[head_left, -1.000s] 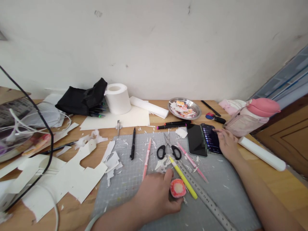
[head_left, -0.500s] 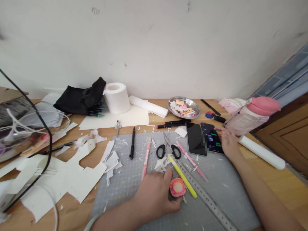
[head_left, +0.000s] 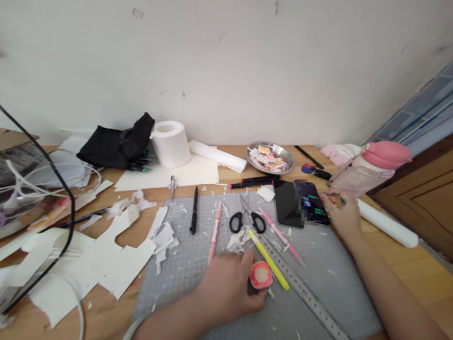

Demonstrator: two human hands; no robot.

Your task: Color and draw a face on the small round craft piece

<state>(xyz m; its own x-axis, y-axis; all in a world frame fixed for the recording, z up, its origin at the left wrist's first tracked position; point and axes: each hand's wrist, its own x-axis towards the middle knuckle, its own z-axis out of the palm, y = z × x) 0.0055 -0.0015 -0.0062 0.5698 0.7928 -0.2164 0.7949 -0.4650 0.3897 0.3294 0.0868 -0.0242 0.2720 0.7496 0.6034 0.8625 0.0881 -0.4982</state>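
On the grey cutting mat (head_left: 311, 278), my left hand (head_left: 226, 283) curls its thumb and forefinger around a small pink-red piece with a cream middle (head_left: 261, 275). A yellow highlighter (head_left: 269, 259) and a steel ruler (head_left: 304, 290) lie just right of it. My right hand (head_left: 341, 215) rests beside the right edge of a lit phone (head_left: 313, 203), fingertips drawn together; what they hold, if anything, is too small to tell. A dark-screened tablet or phone (head_left: 288, 205) lies left of the lit one. Black-handled scissors (head_left: 247, 219) lie between the hands.
Pink pens (head_left: 281, 237), a black pen (head_left: 194, 212) and paper scraps lie on the mat. Behind stand a metal dish of cutouts (head_left: 271, 158), a tissue roll (head_left: 171, 144) and a black pouch (head_left: 113, 146). A pink-lidded bottle (head_left: 371, 165) and white roll (head_left: 387, 224) are right; cables (head_left: 63, 179) hang left.
My right hand has moved off the phone's screen to its right edge, and its fingers have drawn together. My left hand stays in place around the pink-red piece.
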